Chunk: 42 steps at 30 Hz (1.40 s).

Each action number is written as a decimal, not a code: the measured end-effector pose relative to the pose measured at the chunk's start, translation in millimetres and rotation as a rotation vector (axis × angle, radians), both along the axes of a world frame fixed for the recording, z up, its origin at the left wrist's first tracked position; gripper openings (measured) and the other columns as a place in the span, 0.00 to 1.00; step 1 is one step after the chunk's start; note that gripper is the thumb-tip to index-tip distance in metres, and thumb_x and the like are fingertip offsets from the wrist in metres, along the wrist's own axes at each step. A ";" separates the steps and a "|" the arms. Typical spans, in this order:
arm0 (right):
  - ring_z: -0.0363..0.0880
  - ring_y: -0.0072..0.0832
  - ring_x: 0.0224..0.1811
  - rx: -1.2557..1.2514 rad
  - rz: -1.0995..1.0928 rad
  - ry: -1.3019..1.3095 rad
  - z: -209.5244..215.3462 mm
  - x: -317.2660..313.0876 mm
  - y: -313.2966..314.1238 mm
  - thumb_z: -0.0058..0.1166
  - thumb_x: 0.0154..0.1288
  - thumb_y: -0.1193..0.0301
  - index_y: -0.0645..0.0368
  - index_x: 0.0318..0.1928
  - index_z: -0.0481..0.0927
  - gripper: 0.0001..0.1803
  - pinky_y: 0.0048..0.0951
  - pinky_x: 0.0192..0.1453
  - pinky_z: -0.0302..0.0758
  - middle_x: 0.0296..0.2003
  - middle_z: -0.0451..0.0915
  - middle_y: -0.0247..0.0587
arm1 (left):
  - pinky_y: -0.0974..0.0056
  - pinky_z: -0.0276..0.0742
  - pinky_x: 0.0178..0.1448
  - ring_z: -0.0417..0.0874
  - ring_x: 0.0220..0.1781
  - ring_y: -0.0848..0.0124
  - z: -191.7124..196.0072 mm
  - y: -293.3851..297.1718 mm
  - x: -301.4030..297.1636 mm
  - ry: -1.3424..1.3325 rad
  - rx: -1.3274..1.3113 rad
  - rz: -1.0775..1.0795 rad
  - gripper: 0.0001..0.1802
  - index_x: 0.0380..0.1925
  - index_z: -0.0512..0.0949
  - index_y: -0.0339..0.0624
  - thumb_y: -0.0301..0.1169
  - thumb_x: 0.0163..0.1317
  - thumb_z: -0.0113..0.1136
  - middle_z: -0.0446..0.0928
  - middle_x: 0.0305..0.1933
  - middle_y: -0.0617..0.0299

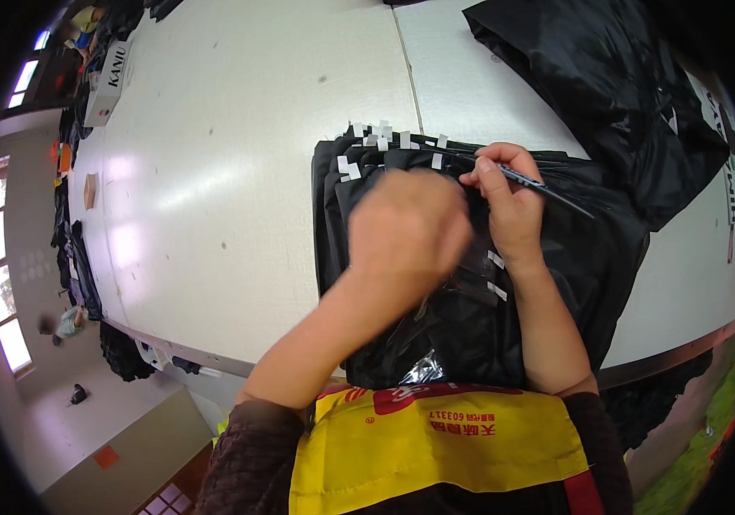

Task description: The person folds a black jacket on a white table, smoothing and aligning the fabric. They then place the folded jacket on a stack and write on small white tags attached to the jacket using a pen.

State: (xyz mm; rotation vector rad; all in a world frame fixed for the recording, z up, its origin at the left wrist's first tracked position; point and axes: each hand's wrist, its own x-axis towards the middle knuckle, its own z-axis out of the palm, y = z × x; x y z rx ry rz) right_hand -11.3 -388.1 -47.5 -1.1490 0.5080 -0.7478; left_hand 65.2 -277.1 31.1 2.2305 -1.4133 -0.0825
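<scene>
Fingers of the right hand pinch a thin black pen-like tool, its long axis running up-left to down-right over the stack of black garments on the white worktop. I judge the left hand loosely curled, empty, just beside it.

I see a stack of glossy black fabric garments carrying small white paper tags on the pale cream counter. My yellow plastic apron bears red printing, beside dark brown knitted sleeves.
</scene>
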 end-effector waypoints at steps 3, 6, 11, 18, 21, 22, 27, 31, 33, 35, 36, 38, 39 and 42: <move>0.76 0.17 0.31 -0.061 -0.015 0.039 2.5 2.7 5.8 0.54 0.63 0.74 0.64 0.39 0.74 0.07 0.17 0.37 0.72 0.30 0.77 0.34 | 0.57 0.74 0.38 0.79 0.34 0.56 -4.2 -4.5 24.2 -0.025 0.107 0.208 0.11 0.33 0.78 0.38 0.33 0.52 0.62 0.79 0.31 0.55; 0.76 0.17 0.31 -0.081 0.002 0.064 0.8 2.5 5.0 0.54 0.62 0.75 0.64 0.39 0.74 0.07 0.17 0.37 0.72 0.30 0.77 0.34 | 0.58 0.76 0.37 0.81 0.35 0.58 2.4 -13.4 34.9 0.202 0.226 0.265 0.12 0.33 0.80 0.37 0.34 0.51 0.61 0.80 0.29 0.54; 0.75 0.16 0.31 -0.088 0.003 0.046 1.1 1.7 5.7 0.54 0.62 0.75 0.64 0.39 0.75 0.07 0.17 0.36 0.71 0.29 0.77 0.33 | 0.61 0.75 0.38 0.82 0.32 0.61 2.9 -20.7 43.6 0.391 0.283 0.251 0.14 0.34 0.82 0.37 0.35 0.51 0.61 0.80 0.28 0.54; 0.73 0.17 0.29 -0.234 -0.021 0.103 -4.3 1.7 6.3 0.56 0.60 0.74 0.62 0.38 0.75 0.07 0.19 0.35 0.71 0.29 0.77 0.32 | 0.67 0.73 0.37 0.80 0.30 0.68 -9.9 -23.0 50.1 0.474 0.245 0.246 0.15 0.34 0.81 0.32 0.35 0.56 0.59 0.80 0.28 0.53; 0.73 0.18 0.28 -0.318 0.004 0.145 0.6 1.5 7.3 0.57 0.60 0.74 0.62 0.38 0.75 0.07 0.21 0.35 0.72 0.28 0.77 0.34 | 0.66 0.73 0.38 0.80 0.31 0.68 -11.3 -22.7 53.4 0.514 0.254 0.242 0.15 0.34 0.80 0.31 0.35 0.57 0.58 0.80 0.28 0.52; 0.73 0.18 0.28 -0.339 0.002 0.158 0.9 1.4 7.7 0.57 0.60 0.74 0.62 0.38 0.76 0.07 0.21 0.34 0.72 0.28 0.77 0.34 | 0.66 0.73 0.39 0.80 0.31 0.68 -11.3 -22.5 53.9 0.518 0.256 0.235 0.15 0.34 0.80 0.31 0.35 0.57 0.58 0.80 0.27 0.51; 0.74 0.19 0.26 -0.403 -0.023 0.186 0.7 3.1 9.0 0.57 0.60 0.74 0.62 0.38 0.76 0.07 0.22 0.33 0.72 0.26 0.77 0.36 | 0.66 0.73 0.39 0.80 0.31 0.67 -13.0 -22.1 54.6 0.520 0.253 0.229 0.16 0.34 0.80 0.30 0.35 0.58 0.57 0.80 0.27 0.51; 0.74 0.20 0.25 -0.433 -0.004 0.215 5.4 2.7 8.8 0.57 0.59 0.74 0.61 0.38 0.76 0.07 0.22 0.31 0.71 0.25 0.77 0.35 | 0.65 0.73 0.39 0.80 0.31 0.68 -12.3 -23.0 53.0 0.507 0.251 0.233 0.16 0.33 0.80 0.30 0.36 0.58 0.56 0.79 0.27 0.51; 0.74 0.20 0.24 -0.432 -0.004 0.220 3.3 3.5 9.0 0.57 0.59 0.74 0.61 0.37 0.76 0.07 0.22 0.31 0.71 0.25 0.77 0.35 | 0.65 0.73 0.38 0.80 0.31 0.68 -13.4 -22.1 53.4 0.502 0.245 0.231 0.16 0.34 0.80 0.30 0.36 0.59 0.56 0.79 0.27 0.51; 0.74 0.20 0.24 -0.433 0.014 0.232 3.5 2.9 8.6 0.57 0.59 0.74 0.61 0.37 0.76 0.07 0.22 0.31 0.71 0.24 0.76 0.35 | 0.65 0.73 0.38 0.80 0.31 0.68 -13.9 -21.7 53.3 0.502 0.240 0.234 0.16 0.34 0.80 0.30 0.36 0.59 0.56 0.79 0.26 0.51; 0.74 0.20 0.24 -0.434 0.023 0.238 3.6 2.7 8.4 0.57 0.59 0.74 0.61 0.37 0.76 0.07 0.22 0.30 0.71 0.24 0.76 0.35 | 0.65 0.73 0.38 0.80 0.30 0.68 -13.6 -21.6 53.1 0.504 0.239 0.236 0.16 0.34 0.80 0.30 0.36 0.59 0.56 0.79 0.26 0.51; 0.74 0.20 0.25 -0.432 0.000 0.195 2.5 3.2 8.6 0.57 0.59 0.74 0.61 0.37 0.76 0.07 0.22 0.30 0.71 0.24 0.76 0.35 | 0.65 0.73 0.38 0.80 0.30 0.68 -12.2 -21.8 52.2 0.507 0.246 0.244 0.16 0.34 0.80 0.31 0.36 0.59 0.56 0.79 0.26 0.51; 0.74 0.20 0.25 -0.431 -0.012 0.174 1.9 3.7 8.8 0.57 0.59 0.74 0.61 0.37 0.76 0.07 0.22 0.30 0.71 0.24 0.76 0.35 | 0.65 0.73 0.38 0.80 0.30 0.68 -11.0 -22.2 51.8 0.508 0.253 0.249 0.16 0.34 0.80 0.31 0.36 0.59 0.56 0.79 0.26 0.51; 0.74 0.20 0.25 -0.397 0.028 0.217 4.2 3.5 9.0 0.57 0.59 0.74 0.61 0.37 0.76 0.07 0.22 0.31 0.71 0.24 0.76 0.35 | 0.65 0.73 0.37 0.80 0.29 0.68 -11.2 -21.8 51.2 0.496 0.255 0.257 0.16 0.34 0.80 0.31 0.36 0.59 0.56 0.79 0.26 0.52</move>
